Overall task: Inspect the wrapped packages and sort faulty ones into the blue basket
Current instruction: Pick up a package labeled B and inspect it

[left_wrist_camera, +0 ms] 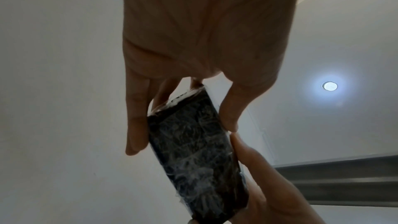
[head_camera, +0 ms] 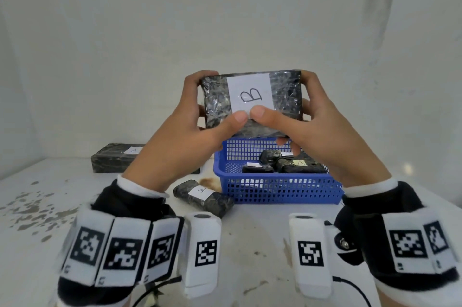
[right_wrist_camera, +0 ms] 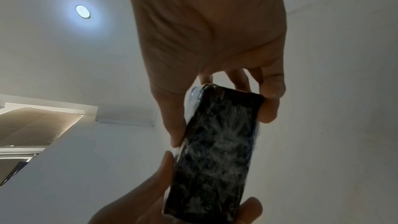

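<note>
A black package (head_camera: pixel 282 96) in clear wrap, with a white label marked B, is held up in front of the wall above the blue basket (head_camera: pixel 275 186). My left hand (head_camera: pixel 197 116) grips its left end, thumb on the front face. My right hand (head_camera: pixel 307 119) grips the right end, thumb beside the other thumb. The left wrist view shows the package's wrinkled dark side (left_wrist_camera: pixel 193 151) between my fingers (left_wrist_camera: pixel 135 125). In the right wrist view the same package (right_wrist_camera: pixel 217 151) sits between my thumb and fingers (right_wrist_camera: pixel 269 105). The basket holds several wrapped packages (head_camera: pixel 300 165).
A long wrapped block (head_camera: pixel 112 158) labelled A lies at the back left of the white table (head_camera: pixel 250 244). A smaller wrapped package (head_camera: pixel 203 196) labelled A lies just left of the basket. Grey stains mark the table's left side. A white wall stands close behind.
</note>
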`<move>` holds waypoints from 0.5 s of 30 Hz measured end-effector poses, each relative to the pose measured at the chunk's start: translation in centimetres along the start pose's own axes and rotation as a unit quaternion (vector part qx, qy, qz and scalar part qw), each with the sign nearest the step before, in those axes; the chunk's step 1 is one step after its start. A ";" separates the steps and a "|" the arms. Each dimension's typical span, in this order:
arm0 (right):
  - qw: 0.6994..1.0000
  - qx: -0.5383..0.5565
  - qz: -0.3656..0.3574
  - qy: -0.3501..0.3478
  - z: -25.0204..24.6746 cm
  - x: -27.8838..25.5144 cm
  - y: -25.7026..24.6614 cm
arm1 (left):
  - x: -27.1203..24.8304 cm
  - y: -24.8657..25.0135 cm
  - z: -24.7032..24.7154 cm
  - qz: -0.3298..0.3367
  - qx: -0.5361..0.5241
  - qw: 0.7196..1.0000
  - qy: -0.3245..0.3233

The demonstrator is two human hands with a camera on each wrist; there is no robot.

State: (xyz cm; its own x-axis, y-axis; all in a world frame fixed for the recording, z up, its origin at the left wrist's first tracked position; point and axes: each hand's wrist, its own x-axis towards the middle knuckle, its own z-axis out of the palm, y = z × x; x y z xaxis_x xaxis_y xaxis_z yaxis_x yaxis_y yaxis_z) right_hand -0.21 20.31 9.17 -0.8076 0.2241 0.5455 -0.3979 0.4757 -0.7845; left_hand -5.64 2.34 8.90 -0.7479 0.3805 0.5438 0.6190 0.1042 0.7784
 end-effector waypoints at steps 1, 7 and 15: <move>1.000 -0.001 0.001 0.003 0.0 0.0 -0.1 | 0.0 0.1 0.0 0.001 -0.003 1.000 0.002; 1.000 0.020 -0.004 -0.008 -0.6 -0.3 -0.6 | -0.2 0.7 -0.4 0.003 -0.074 0.997 0.003; 0.999 0.032 -0.008 -0.028 -1.1 -0.3 -0.7 | -0.2 0.7 -0.8 0.000 -0.109 0.994 0.001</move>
State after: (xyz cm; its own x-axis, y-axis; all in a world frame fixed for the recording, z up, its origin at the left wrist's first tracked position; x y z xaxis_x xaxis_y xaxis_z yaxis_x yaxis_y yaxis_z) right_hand 0.79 20.90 9.87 -0.8234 0.1690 0.5417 -0.4357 0.4232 -0.7944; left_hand -5.25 1.56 9.60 -0.7478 0.3793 0.5449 0.5535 -0.0972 0.8272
